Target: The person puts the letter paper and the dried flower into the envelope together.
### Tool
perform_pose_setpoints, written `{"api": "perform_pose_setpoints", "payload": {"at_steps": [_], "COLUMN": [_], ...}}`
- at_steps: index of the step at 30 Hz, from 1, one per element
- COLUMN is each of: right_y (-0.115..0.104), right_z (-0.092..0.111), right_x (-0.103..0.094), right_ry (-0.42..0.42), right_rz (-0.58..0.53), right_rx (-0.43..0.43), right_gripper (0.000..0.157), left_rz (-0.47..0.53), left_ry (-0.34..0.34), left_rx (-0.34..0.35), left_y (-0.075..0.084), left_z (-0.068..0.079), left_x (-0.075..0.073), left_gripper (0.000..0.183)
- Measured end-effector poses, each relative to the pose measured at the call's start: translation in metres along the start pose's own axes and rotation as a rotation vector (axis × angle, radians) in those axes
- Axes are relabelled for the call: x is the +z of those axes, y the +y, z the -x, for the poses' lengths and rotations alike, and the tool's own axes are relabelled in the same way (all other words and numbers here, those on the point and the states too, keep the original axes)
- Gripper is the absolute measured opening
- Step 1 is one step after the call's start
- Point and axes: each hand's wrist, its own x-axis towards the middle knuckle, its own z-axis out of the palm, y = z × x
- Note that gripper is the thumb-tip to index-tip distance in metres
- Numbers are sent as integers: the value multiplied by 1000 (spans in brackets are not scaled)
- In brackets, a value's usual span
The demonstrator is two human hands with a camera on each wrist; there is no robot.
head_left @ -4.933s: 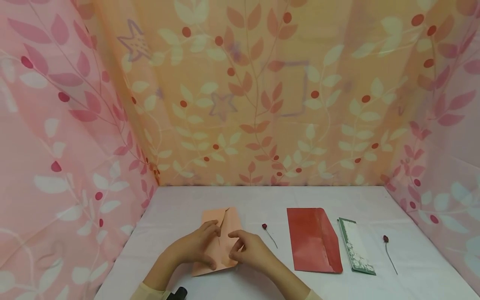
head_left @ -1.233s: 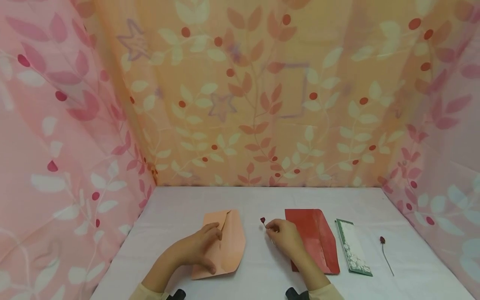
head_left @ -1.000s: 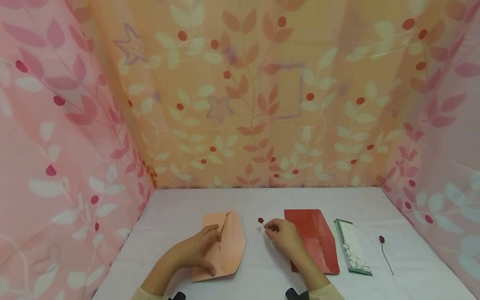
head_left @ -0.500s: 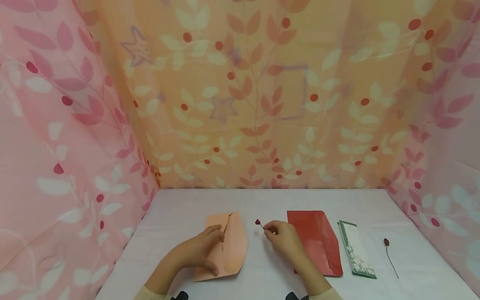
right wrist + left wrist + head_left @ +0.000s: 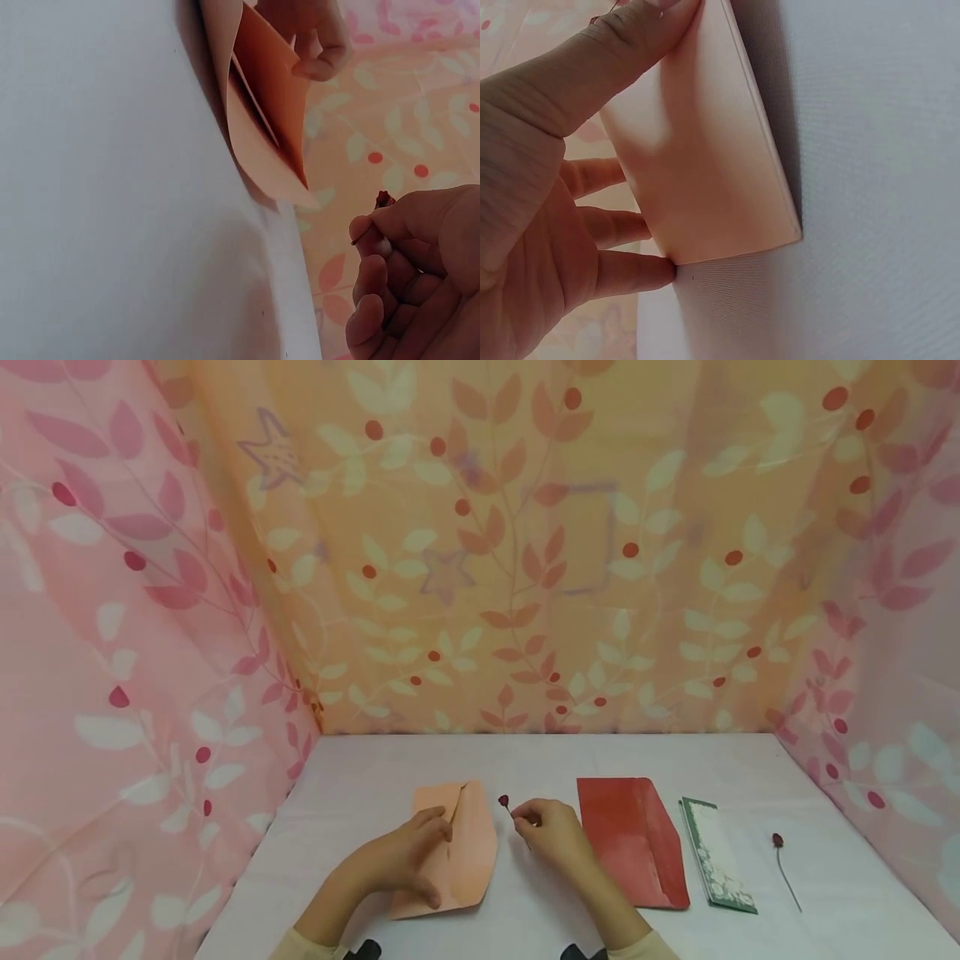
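A peach envelope lies on the table with its flap unfolded to the right. My left hand grips it, thumb on the near part and fingertips at the far part. In the right wrist view the envelope's mouth gapes, and a thin sheet edge shows inside. My right hand pinches the stem of a small dark red dried rose between thumb and forefinger. The flower head points up and left, close to the envelope's flap; the stem's lower part is largely behind the fingers.
To the right of my right hand lies a red envelope, flap unfolded rightward. Beyond it are a green-bordered card and a second dried rose. Leaf-patterned cloth walls the white table at the back and sides.
My right hand has left the peach envelope, picked up the rose from the table and carried it left toward the flap. My left hand stays on the envelope.
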Motion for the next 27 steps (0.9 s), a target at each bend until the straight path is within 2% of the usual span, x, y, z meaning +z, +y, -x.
{"api": "perform_pose_setpoints", "payload": {"at_steps": [8,16,20,27], "right_y": [-5,-13,-17,-28], "right_z": [-2,-4,-4,-3], "right_x": [19,38,48,60], "right_ry": [-27,-122,-114,-161], "right_rz": [-94,-344,-372,-468], "right_rx": [1,108,138,208], "right_gripper": [9,13,12,12], "left_rz": [-8,-1,2,-21], "left_ry": [7,8,13,14], "left_rx": [-2,-2,1,14], "left_y": [1,1,1,1], "left_z": [2,1,1,1], "left_x": [4,3,3,0], "left_gripper": [81,81,82,82]}}
